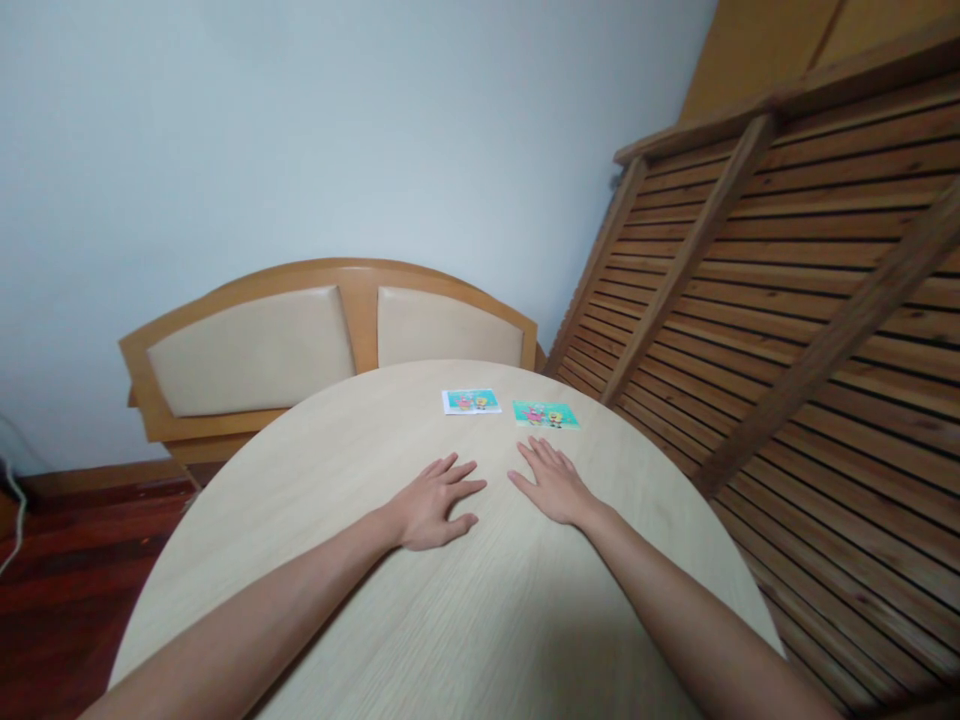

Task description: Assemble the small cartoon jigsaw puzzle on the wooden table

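Note:
My left hand (437,503) lies palm down on the pale wooden table (360,620), its fingers spread and nothing in them. To its right, my right hand (552,482) rests on the same surface, fingers apart, also holding nothing. Just beyond the right fingertips lies a turquoise picture card (546,415) with a pink and a yellow cartoon figure. Left of that card and slightly farther back is a similar picture with a white border (471,402), which looks like paper or card. Neither hand is touching the pictures.
Behind the round table stands a wooden headboard (364,320) with cream padded panels, against a pale wall (337,130). A slatted wooden frame (750,330) leans along the right side. Dark red floorboards (82,560) and a white cable (19,510) show at left.

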`<state>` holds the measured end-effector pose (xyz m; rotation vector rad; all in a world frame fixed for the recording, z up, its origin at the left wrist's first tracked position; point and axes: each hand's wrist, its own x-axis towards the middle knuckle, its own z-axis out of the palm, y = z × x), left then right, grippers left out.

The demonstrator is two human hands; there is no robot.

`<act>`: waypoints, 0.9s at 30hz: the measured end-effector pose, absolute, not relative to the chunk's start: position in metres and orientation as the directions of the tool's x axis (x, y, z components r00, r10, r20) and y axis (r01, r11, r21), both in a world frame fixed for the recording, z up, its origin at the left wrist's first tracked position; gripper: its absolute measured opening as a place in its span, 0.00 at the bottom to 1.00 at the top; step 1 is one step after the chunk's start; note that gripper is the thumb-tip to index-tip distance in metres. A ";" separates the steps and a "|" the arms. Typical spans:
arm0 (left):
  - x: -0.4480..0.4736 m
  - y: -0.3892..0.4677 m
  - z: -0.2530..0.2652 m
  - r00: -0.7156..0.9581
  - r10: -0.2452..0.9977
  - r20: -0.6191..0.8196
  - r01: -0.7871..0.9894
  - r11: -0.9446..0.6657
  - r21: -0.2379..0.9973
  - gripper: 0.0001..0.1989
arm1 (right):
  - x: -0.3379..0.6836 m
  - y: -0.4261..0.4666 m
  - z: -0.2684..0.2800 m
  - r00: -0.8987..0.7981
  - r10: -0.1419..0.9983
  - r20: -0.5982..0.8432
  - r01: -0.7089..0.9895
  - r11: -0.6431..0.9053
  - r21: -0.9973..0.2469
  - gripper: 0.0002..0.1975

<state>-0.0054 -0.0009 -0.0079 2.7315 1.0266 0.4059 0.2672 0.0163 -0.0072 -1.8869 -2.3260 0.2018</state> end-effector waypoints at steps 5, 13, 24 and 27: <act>-0.005 -0.003 -0.003 0.724 0.672 0.156 0.625 -0.734 0.266 0.30 | 0.282 0.061 -0.012 -0.048 0.996 0.072 0.987 0.058 -0.151 0.41; -0.004 -0.003 -0.002 0.712 0.679 0.180 0.619 -0.728 0.294 0.33 | 0.284 0.066 -0.007 -0.027 0.998 0.063 0.988 0.036 -0.151 0.38; -0.002 0.013 -0.021 0.582 0.735 0.347 0.657 -0.677 0.332 0.41 | 0.203 -0.044 0.038 -0.559 0.828 0.027 0.812 0.554 -0.183 0.32; -0.003 0.015 -0.022 0.602 0.716 0.353 0.643 -0.697 0.319 0.39 | 0.206 -0.043 0.043 -0.701 0.712 0.040 0.673 0.679 -0.294 0.28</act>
